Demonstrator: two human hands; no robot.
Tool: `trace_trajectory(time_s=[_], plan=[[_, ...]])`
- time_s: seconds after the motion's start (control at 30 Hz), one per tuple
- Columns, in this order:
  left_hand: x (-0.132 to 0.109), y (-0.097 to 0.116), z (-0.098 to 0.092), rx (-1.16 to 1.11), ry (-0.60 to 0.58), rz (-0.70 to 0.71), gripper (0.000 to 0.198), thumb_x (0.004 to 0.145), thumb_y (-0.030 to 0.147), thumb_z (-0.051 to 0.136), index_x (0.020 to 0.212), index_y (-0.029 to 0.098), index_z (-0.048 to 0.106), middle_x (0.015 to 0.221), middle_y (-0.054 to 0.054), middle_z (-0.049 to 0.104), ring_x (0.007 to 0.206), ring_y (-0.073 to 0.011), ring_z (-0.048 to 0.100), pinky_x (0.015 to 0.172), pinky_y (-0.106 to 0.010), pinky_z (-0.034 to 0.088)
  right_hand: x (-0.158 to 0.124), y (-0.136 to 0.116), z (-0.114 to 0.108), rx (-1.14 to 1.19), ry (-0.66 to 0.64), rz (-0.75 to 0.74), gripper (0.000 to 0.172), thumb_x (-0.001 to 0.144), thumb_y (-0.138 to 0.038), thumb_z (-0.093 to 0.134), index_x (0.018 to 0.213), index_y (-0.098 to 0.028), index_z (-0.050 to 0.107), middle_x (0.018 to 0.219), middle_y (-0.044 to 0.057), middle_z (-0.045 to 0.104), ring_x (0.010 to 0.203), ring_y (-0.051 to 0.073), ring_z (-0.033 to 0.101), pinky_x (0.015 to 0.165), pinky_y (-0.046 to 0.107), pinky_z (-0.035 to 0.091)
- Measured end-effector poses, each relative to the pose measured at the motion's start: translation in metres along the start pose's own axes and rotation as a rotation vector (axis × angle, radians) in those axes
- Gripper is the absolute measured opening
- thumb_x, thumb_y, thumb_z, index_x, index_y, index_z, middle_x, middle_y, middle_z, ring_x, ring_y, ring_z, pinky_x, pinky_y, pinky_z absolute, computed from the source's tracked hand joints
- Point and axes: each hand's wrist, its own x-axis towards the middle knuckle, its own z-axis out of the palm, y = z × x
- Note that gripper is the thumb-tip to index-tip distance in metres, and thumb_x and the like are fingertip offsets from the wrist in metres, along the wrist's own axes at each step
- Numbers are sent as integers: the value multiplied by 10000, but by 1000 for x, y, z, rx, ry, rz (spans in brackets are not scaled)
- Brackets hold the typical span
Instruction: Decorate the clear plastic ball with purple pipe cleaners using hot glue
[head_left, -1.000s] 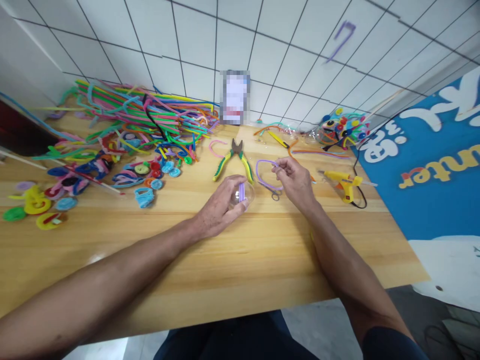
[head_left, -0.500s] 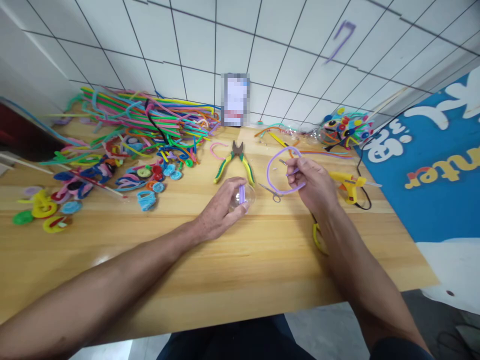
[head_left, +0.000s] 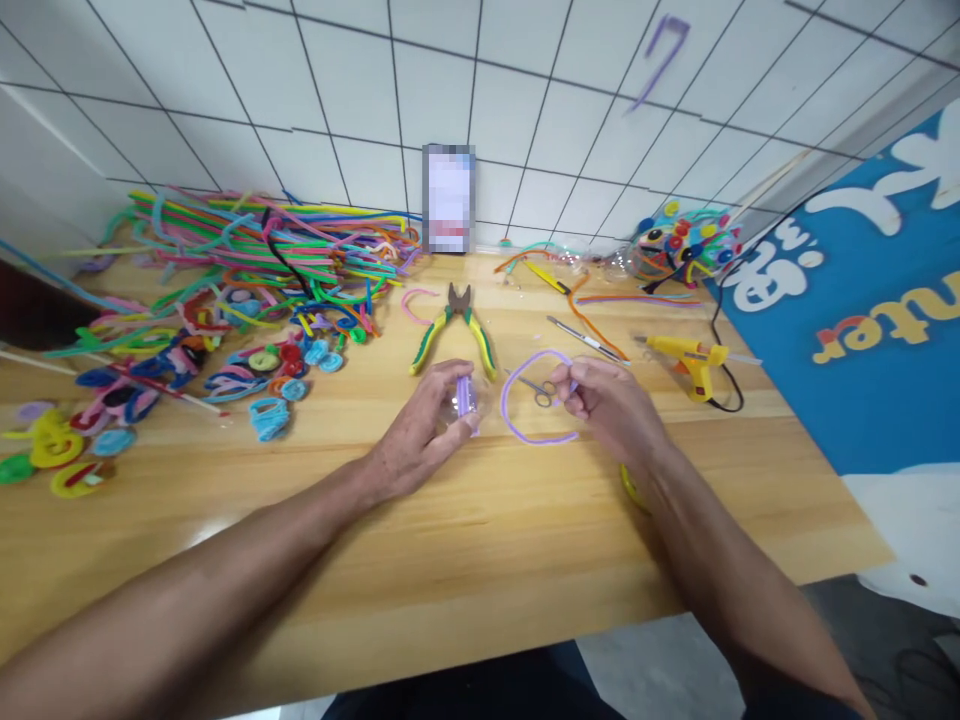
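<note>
My left hand (head_left: pixel 427 425) is closed round a clear plastic ball (head_left: pixel 480 403) with purple strips of pipe cleaner (head_left: pixel 464 395) on it; whether they lie inside or outside I cannot tell. In my right hand (head_left: pixel 607 400) I pinch one end of a purple pipe cleaner (head_left: pixel 517 428), bent into an open loop that curves toward the ball. Small scissors (head_left: pixel 541 393) lie on the table, seen through the loop. Just beyond my left hand rest pliers (head_left: pixel 456 325) with yellow-green handles, jaws pointing away.
A yellow glue gun (head_left: pixel 697 365) lies right of my right hand. Pipe cleaners (head_left: pixel 300 245) and coiled pieces (head_left: pixel 270 418) heap up on the left. A phone (head_left: pixel 450 200) leans against the tiled wall. Behind the scissors lie a silver pen-like tool (head_left: pixel 585 338) and a yellow cutter (head_left: pixel 547 277).
My right hand has come down and a little left with the purple pipe cleaner, bringing its loop nearer the ball. The silver tool now shows on the table. The whole view has shifted slightly.
</note>
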Motion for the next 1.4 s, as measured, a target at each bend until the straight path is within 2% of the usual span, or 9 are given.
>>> trace_trajectory(time_s=[0.07, 0.17, 0.27, 0.37, 0.5, 0.7, 1.0, 1.17, 1.4], plan=[[0, -1, 0, -2, 3, -4, 527, 1137, 406, 614, 1629, 313, 449, 1604, -158, 573, 1521, -324, 578, 1283, -564, 533, 3, 8, -1, -129, -56, -18, 320, 863, -523, 774, 748, -225, 768, 708, 16, 699, 578, 131, 464, 543, 297, 321], [-1, -2, 1, -1, 10, 0, 525, 1139, 402, 612, 1630, 321, 445, 1601, -154, 571, 1523, -324, 572, 1293, -568, 520, 9, 20, -6, -423, -92, -91, 272, 915, -463, 732, 771, -238, 783, 767, 20, 749, 678, 173, 591, 635, 311, 411], [-1, -1, 1, 1, 4, -3, 528, 1139, 390, 612, 1632, 309, 440, 1606, -159, 564, 1532, -326, 564, 1294, -565, 517, 16, 23, -12, -691, 19, -250, 136, 879, -357, 792, 964, -265, 845, 904, 38, 799, 765, 210, 660, 722, 346, 477], [0, 0, 1, -6, -2, -7, 528, 1134, 378, 614, 1628, 290, 447, 1604, -164, 567, 1524, -326, 573, 1273, -546, 537, 24, 17, -16, -832, 108, -383, 182, 849, -284, 816, 1027, -278, 851, 1005, 56, 829, 785, 220, 670, 778, 378, 517], [1, 2, 1, -4, 3, 4, 508, 1133, 357, 608, 1611, 272, 461, 1591, -167, 576, 1533, -318, 573, 1288, -538, 527, 39, 8, -16, -860, 105, -400, 128, 903, -294, 764, 997, -275, 850, 985, 46, 849, 753, 213, 681, 783, 386, 546], [1, 2, 2, 6, -1, 13, 500, 1137, 351, 601, 1607, 289, 442, 1592, -168, 569, 1522, -318, 577, 1291, -559, 526, 73, 7, -10, -876, 86, -391, 78, 880, -250, 777, 911, -269, 846, 897, 28, 844, 778, 219, 705, 776, 368, 549], [2, 2, 4, -3, 10, -2, 499, 1126, 350, 609, 1594, 261, 462, 1591, -168, 577, 1529, -317, 572, 1302, -536, 513, 133, 15, 13, -1015, -8, -332, 106, 892, -161, 778, 971, -210, 829, 956, 55, 838, 812, 202, 710, 792, 334, 503], [2, 2, 4, 11, 4, 3, 505, 1131, 331, 603, 1600, 254, 434, 1580, -178, 578, 1513, -316, 581, 1292, -542, 525, 146, 21, 21, -1054, -85, -377, 119, 911, -165, 756, 1004, -206, 818, 1016, 70, 835, 834, 207, 705, 798, 333, 497], [3, 4, 4, 14, 11, 28, 486, 1133, 292, 593, 1589, 251, 429, 1573, -171, 575, 1520, -304, 572, 1303, -531, 511, 156, 28, 39, -1182, -102, -385, 107, 972, -186, 702, 1011, -211, 798, 1041, 80, 818, 950, 236, 716, 869, 337, 505]])
